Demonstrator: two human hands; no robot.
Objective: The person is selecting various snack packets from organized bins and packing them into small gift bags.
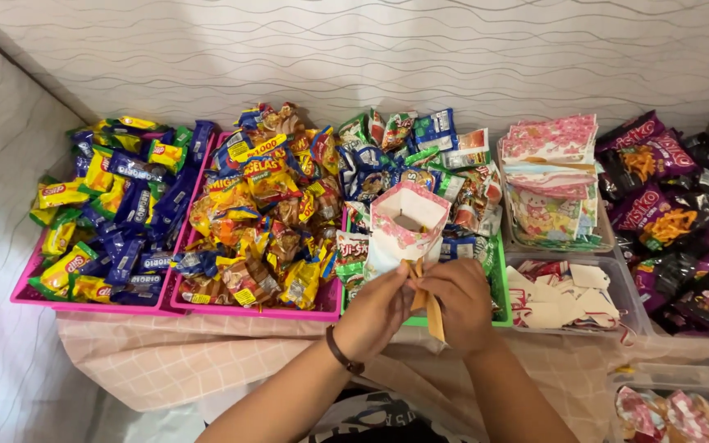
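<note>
1. Holding a small pink-patterned paper bag (404, 226) upright with its mouth open, your left hand (377, 310) is closed in a pinch on the tan ribbon (428, 308) at the bag's lower front.
2. Your right hand (459, 302) is pinched shut on the same ribbon just beside the left, and one ribbon tail hangs down below your fingers.
3. The bag sits above the green tray (498, 316) of mixed snack packets, in the middle of the row.
4. To the left you have two pink trays (92, 307), one of blue and yellow packets, one of orange and yellow ones.
5. To the right lie a stack of folded patterned bags (553, 180), a clear tub of paper tags (572, 297), and purple snack bags (658, 201).
6. A dark bracelet (340, 351) circles your left wrist.
</note>
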